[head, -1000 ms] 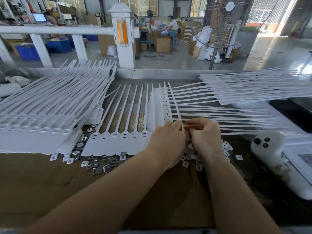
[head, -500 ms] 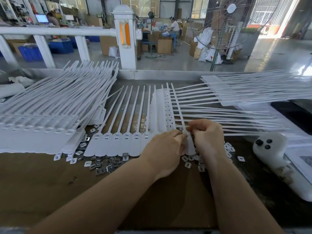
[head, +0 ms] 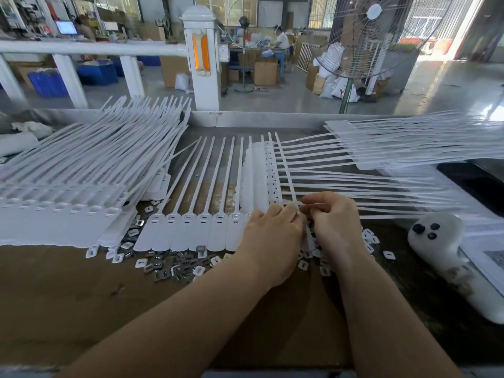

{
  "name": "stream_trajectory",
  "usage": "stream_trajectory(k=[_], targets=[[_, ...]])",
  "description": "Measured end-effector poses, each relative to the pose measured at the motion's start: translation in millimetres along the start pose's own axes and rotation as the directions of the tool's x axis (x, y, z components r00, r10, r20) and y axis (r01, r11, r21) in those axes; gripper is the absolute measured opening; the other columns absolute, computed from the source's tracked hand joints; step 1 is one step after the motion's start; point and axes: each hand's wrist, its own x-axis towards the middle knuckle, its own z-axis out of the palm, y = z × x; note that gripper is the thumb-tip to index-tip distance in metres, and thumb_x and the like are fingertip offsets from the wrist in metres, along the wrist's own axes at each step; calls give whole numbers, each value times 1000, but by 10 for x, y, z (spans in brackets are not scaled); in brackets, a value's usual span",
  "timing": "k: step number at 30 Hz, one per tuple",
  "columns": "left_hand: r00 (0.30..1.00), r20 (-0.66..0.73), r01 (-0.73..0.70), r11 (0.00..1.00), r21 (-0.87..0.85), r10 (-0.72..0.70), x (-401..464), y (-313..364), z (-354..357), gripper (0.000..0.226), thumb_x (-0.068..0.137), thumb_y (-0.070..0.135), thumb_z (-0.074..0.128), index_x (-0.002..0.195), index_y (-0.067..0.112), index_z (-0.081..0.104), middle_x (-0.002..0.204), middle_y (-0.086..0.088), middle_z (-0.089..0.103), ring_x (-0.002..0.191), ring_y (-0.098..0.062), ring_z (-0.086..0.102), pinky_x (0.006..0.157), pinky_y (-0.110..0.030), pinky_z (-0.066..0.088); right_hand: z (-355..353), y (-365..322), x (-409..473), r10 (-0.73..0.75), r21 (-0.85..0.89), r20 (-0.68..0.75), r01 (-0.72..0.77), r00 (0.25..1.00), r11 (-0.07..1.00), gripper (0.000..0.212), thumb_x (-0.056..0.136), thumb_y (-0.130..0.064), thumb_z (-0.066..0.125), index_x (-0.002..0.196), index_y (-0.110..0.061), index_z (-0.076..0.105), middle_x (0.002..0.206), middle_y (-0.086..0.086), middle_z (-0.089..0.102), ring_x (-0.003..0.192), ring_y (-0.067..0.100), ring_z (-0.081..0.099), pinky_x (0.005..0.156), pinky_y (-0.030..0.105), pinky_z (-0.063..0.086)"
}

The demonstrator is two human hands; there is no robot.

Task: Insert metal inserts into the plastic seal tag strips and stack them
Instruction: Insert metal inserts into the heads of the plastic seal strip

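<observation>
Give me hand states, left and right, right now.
Left hand: fingers curled, holding the tag strip at its head.
Right hand: fingers pinched at the same strip; whether an insert is in them cannot be told.

A row of white plastic seal tag strips (head: 188, 230) lies flat on the bench, heads toward the worker, tails pointing away. Small metal inserts (head: 174, 264) and white square caps (head: 302, 265) are scattered along its near edge. A tall stack of strips (head: 62, 197) sits at left; another sheaf (head: 409, 143) fans out at right.
</observation>
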Motion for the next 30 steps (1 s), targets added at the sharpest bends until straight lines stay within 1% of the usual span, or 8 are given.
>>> stream_trajectory(k=[3, 12, 14, 16, 19, 22, 26, 30], targets=[[1000, 14, 11, 1000, 9, -12, -13, 19, 4, 40, 95, 23, 37, 133, 14, 39, 126, -2, 40, 113, -23, 35, 89, -38, 33, -1, -1, -3, -10, -13, 6, 10, 1000, 1000, 28, 91, -4, 48, 87, -26, 64, 87, -7, 68, 88, 8, 63, 88, 34, 52], [999, -10, 30, 998, -60, -31, 9, -35, 36, 36, 97, 29, 35, 131, 18, 43, 125, 1, 43, 112, -20, 37, 91, -37, 31, 11, -5, 1, -22, -25, 5, 23, 1000, 999, 31, 90, -3, 47, 82, -29, 62, 86, -7, 68, 88, 10, 63, 88, 35, 52], [999, -4, 37, 994, -99, -38, 6, -58, 56, 38, 98, 33, 33, 132, 20, 44, 127, 2, 44, 116, -19, 37, 94, -36, 29, 8, 8, 1, -27, -25, 1, 27, 1000, 999, 31, 91, -4, 47, 81, -29, 63, 86, -6, 68, 89, 11, 63, 89, 36, 51], [998, -4, 62, 982, -180, -64, -17, -86, 62, 39, 99, 36, 33, 133, 23, 46, 130, 5, 46, 120, -16, 37, 98, -33, 27, 4, 22, -5, -28, -13, -7, 28, 1000, 1000, 30, 91, -5, 47, 81, -28, 63, 85, -7, 68, 89, 11, 63, 89, 36, 51], [997, 4, 80, 967, -242, -82, -26, -112, 48, 40, 97, 38, 38, 134, 25, 48, 131, 8, 49, 121, -14, 40, 101, -32, 27, 8, 13, -5, -30, -14, -14, 29, 999, 999, 32, 92, -6, 47, 78, -30, 62, 83, -10, 67, 89, 10, 63, 89, 36, 51], [997, 6, 76, 971, -226, -77, -7, -104, 2, 39, 96, 36, 39, 131, 23, 50, 129, 6, 50, 119, -16, 42, 99, -35, 30, 13, -9, -3, -32, -28, -12, 32, 999, 999, 30, 92, -6, 47, 80, -30, 63, 84, -11, 67, 90, 10, 62, 90, 35, 50], [997, -2, 75, 990, -123, -75, 5, -41, -28, 36, 97, 34, 33, 125, 21, 50, 124, 3, 50, 113, -19, 43, 89, -37, 31, 6, -4, -4, -35, -38, -5, 35, 999, 999, 26, 91, -5, 48, 89, -22, 67, 89, -6, 69, 93, 11, 62, 92, 36, 49], [998, -13, 59, 997, -43, -60, 54, -4, -51, 35, 97, 35, 30, 121, 19, 50, 120, 2, 50, 108, -20, 43, 81, -38, 31, 11, 0, 3, -39, -54, 3, 39, 999, 998, 27, 90, -5, 48, 89, -23, 67, 92, -4, 69, 94, 13, 62, 92, 38, 49]])
